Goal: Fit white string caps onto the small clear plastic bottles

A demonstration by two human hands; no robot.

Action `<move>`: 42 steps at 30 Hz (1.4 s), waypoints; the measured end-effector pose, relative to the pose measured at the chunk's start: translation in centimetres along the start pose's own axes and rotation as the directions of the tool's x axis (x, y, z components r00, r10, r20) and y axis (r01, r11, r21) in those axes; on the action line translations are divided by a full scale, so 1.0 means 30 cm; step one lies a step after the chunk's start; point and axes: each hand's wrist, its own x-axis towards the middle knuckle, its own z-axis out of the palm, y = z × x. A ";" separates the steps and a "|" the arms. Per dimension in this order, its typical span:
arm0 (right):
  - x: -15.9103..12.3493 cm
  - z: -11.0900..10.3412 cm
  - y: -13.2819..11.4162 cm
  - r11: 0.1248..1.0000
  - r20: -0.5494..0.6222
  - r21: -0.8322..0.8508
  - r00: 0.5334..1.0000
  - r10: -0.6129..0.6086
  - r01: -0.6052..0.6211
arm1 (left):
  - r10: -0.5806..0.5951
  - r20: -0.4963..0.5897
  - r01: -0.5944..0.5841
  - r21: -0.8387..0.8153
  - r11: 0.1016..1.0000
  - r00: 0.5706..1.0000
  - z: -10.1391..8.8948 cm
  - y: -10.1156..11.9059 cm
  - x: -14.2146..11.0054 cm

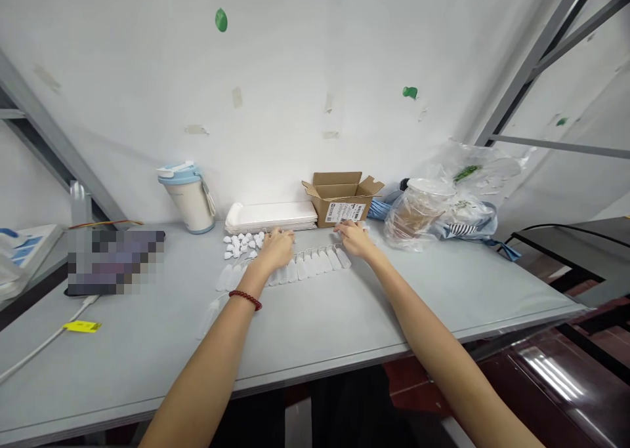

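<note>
A row of translucent, tongue-shaped plastic pieces (315, 264) with thin loops at their tops lies across the table. My left hand (279, 250) is over the middle of this row, its fingers bent down and closed; what is in them is hidden. Just left of those fingers is a loose group of small white pieces (240, 243). At the row's right end, in front of the open cardboard box (344, 205), my right hand (355, 239) has its fingers drawn together near the loops. Whatever it grips is too small to name. My left forearm covers part of the row.
Behind the hands lies a stack of flat white packs (273, 215). A cup with a blue lid (189, 195) stands back left, near a blurred dark device (115, 262) and a white cable (44, 345). At right are a bagged container (418, 215) and a blue-grey bag (467, 225).
</note>
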 end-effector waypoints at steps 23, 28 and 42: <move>-0.001 -0.002 -0.024 0.977 -0.267 0.199 0.963 -0.024 0.079 | -0.078 -0.091 0.065 -0.138 0.988 0.993 -0.008 0.015 -0.005; 0.000 0.010 -0.035 0.945 -0.402 0.289 0.915 -0.024 0.151 | -0.162 -0.207 0.085 -0.336 0.938 0.965 -0.025 -0.013 0.009; -0.003 0.026 -0.065 0.899 -0.486 0.326 0.868 -0.106 0.293 | -0.376 -0.077 0.055 -0.943 0.329 0.923 -0.034 -0.021 0.010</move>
